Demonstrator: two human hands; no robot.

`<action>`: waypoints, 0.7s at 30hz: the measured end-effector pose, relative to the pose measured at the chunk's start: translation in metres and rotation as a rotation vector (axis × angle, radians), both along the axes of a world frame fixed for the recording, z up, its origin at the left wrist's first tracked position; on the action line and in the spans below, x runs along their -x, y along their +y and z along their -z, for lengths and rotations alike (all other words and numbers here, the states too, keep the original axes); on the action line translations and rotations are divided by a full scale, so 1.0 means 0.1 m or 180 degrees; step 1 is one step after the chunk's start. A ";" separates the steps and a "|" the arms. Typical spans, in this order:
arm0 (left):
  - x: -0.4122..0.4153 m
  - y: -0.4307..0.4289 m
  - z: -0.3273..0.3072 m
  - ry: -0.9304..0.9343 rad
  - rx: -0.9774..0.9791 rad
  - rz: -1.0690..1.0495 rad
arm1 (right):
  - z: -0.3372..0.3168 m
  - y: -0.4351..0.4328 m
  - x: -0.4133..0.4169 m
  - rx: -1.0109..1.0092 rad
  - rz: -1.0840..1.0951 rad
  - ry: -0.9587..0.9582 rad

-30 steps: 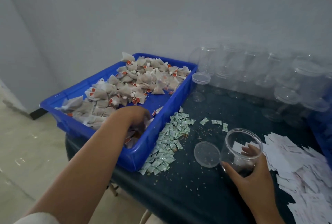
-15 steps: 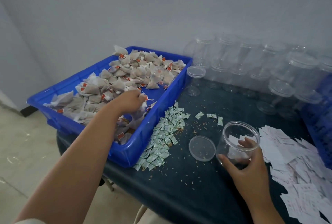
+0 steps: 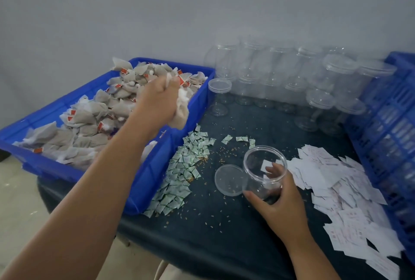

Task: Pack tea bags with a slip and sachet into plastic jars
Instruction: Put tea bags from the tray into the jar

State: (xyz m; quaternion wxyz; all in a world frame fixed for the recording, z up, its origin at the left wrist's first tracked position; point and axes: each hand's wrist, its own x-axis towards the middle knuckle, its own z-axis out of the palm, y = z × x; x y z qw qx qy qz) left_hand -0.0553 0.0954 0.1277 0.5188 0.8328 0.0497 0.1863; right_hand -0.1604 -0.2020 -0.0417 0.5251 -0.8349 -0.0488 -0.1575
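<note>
Judging by the jar [image 3: 256, 167] gripped in the right hand [image 3: 278, 207], only a slip [image 3: 266, 165] seems loaded. Left of the jar, tea bags [image 3: 182, 111] are clutched in the left hand [image 3: 158, 102]; a sachet [image 3: 179, 174] is yet to be added

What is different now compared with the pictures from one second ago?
The left hand has lifted up out of the blue tray and now grips a bunch of tea bags. The right hand still holds the open jar; the lid lies beside it.
</note>
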 end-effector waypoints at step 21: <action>0.38 -1.38 0.40 0.0277 -0.1467 0.1458 | 0.05 -0.05 -0.02 0.0053 0.0075 -0.0203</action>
